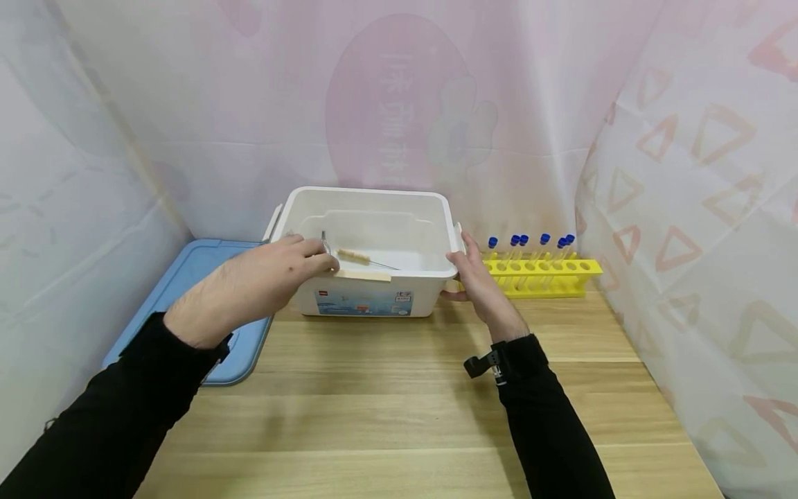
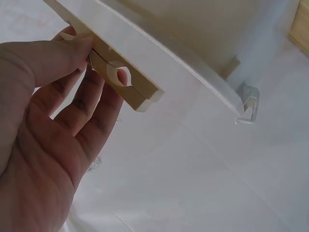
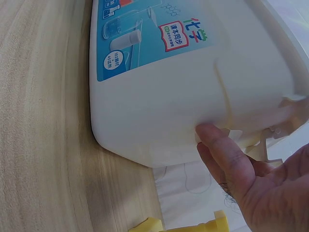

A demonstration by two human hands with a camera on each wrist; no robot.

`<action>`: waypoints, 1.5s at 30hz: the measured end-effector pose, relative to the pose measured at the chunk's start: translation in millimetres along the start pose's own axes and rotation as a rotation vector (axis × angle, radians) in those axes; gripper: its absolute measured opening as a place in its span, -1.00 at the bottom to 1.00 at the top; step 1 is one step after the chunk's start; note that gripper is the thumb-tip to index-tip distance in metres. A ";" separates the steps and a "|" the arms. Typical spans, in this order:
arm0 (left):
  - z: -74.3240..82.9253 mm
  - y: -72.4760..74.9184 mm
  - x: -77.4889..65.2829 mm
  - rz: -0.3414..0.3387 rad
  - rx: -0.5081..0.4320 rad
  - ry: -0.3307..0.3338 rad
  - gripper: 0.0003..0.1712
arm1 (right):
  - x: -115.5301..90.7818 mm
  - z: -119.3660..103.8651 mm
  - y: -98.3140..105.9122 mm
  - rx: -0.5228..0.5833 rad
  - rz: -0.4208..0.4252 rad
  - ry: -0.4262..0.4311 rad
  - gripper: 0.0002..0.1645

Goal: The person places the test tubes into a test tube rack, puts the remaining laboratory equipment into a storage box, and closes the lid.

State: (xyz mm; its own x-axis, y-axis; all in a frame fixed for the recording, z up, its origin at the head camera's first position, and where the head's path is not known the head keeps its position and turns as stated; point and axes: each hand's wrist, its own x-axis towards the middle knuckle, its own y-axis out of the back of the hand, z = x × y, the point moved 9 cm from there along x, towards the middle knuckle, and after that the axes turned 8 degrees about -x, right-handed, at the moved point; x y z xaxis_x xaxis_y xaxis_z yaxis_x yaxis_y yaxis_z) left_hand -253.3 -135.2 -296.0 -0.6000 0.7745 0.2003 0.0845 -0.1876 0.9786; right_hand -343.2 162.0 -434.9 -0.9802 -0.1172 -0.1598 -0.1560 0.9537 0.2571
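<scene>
My left hand point(image 1: 268, 274) pinches a wooden test tube holder point(image 1: 363, 276) between thumb and fingers, over the front rim of a white plastic storage box point(image 1: 430, 298). In the left wrist view, a round hole shows between the two wooden arms of the holder point(image 2: 145, 92). At the right end of the box, my right hand point(image 1: 476, 281) grips the side, thumb on the rim and fingers underneath by the latch. Inside the box lies a test tube brush point(image 1: 353, 256) with pale bristles and a wire stem.
A blue lid point(image 1: 240, 360) lies flat on the table at the left, partly behind the left forearm. Right of the box stands a yellow test tube rack point(image 1: 542, 285) with several blue-capped tubes point(image 1: 545, 238). Printed curtains point(image 1: 249, 166) hang behind and at both sides.
</scene>
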 end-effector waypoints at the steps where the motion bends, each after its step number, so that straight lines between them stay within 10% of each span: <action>1: -1.6 2.1 2.0 0.002 -0.002 0.001 -0.47 | 0.0 0.0 0.0 0.000 0.000 0.002 0.02; 20: -29.7 15.6 54.4 -0.046 -0.020 0.026 -0.54 | -0.2 1.3 1.8 -0.004 0.000 -0.005 0.01; 45: -70.9 -16.9 120.1 -0.274 -0.107 0.071 -0.69 | -0.1 -0.9 1.4 -0.006 0.009 0.002 0.01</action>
State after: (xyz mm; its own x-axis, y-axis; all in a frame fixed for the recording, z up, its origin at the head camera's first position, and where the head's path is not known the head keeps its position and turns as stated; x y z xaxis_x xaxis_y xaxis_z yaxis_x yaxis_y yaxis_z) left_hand -383.2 -81.9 -291.8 -0.6435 0.7615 -0.0781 -0.1704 -0.0430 0.9844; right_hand -343.5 163.2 -433.7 -0.9817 -0.1093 -0.1557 -0.1480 0.9530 0.2643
